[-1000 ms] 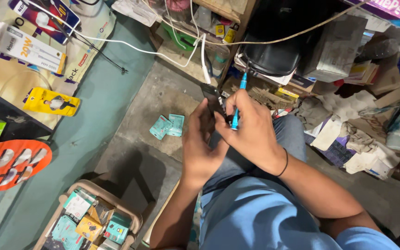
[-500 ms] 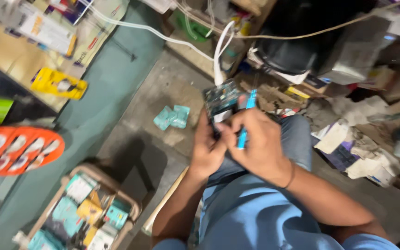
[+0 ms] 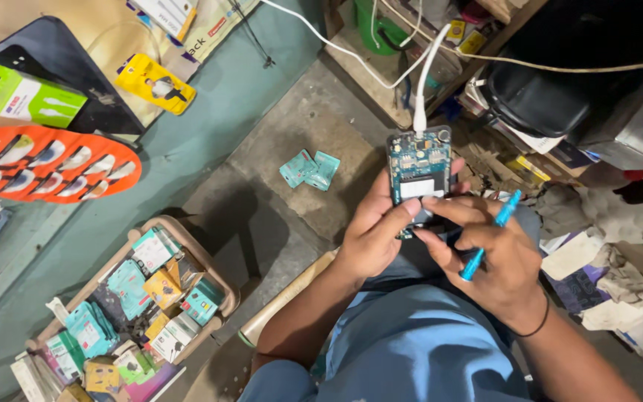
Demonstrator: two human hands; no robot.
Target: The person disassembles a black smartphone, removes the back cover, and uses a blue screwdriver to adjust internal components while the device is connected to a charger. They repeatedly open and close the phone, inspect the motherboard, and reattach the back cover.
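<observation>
Dim, even indoor light; soft shadows on floor (image 3: 262, 223) (sharp focus, slight edge stretch).

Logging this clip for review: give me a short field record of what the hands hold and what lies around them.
setting: cluttered workshop floor
left hand: grips opened phone, circuit side up
right hand: holds blue tool, fingertips on the phone's lower part
cable: white cable plugged into the phone's top end
floor: two teal packets
lower left: tray of small boxed parts
upper left: yellow packet, orange card
</observation>
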